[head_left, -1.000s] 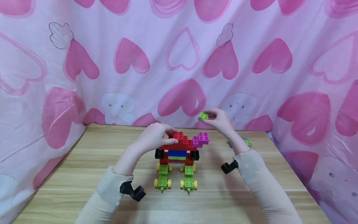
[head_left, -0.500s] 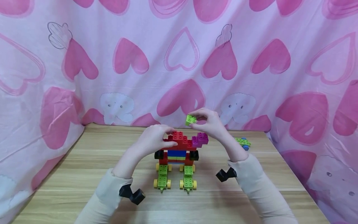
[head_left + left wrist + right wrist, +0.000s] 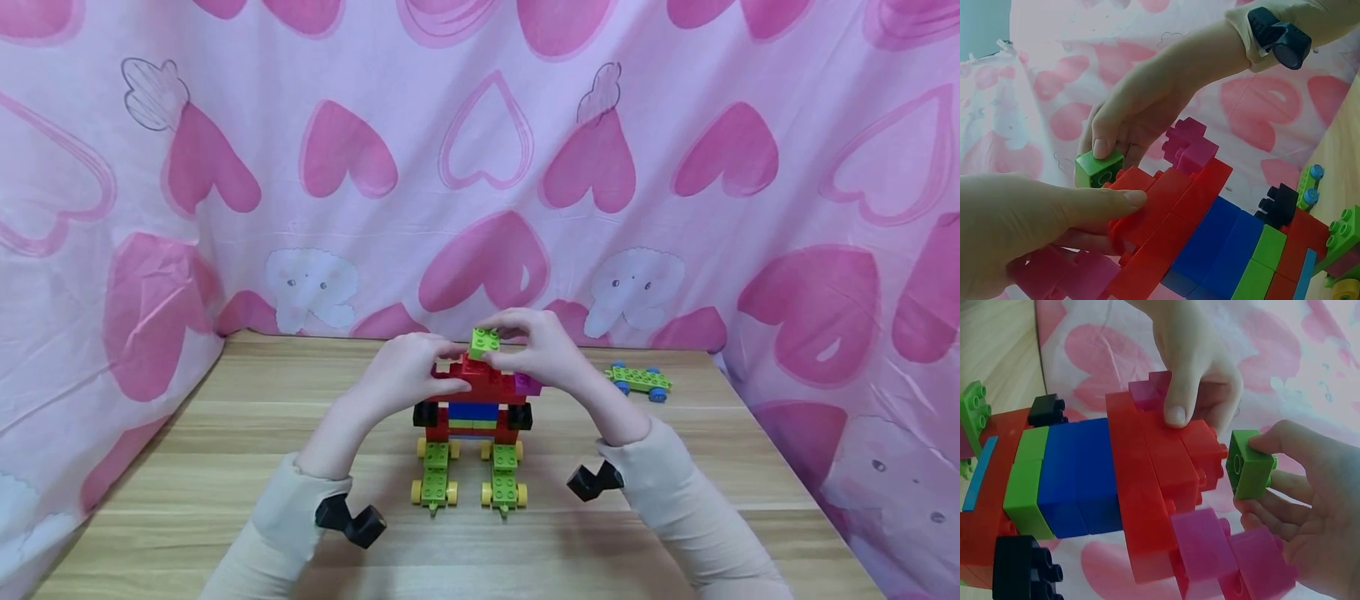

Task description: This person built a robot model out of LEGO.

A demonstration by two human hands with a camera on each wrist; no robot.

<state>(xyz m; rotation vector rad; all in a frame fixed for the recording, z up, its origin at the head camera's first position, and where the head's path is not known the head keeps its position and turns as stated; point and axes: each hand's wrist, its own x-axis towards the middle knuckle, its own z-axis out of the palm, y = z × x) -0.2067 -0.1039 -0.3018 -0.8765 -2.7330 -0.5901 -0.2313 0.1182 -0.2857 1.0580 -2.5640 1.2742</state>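
Your left hand point(image 3: 408, 375) grips the brick model point(image 3: 472, 408) to steady it; your right hand point(image 3: 536, 354) pinches the green brick point(image 3: 484, 341) just above its red top.

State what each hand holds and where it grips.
Right hand pinches the small green brick by its sides; left hand grips the red top bricks.

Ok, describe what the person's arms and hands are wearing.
Both arms wear long, pale beige sleeves, the left sleeve and right sleeve ending in ribbed cuffs at the wrists. A small black camera mount sits at each cuff, left and right. The left hand and right hand are bare: no gloves, no rings visible.
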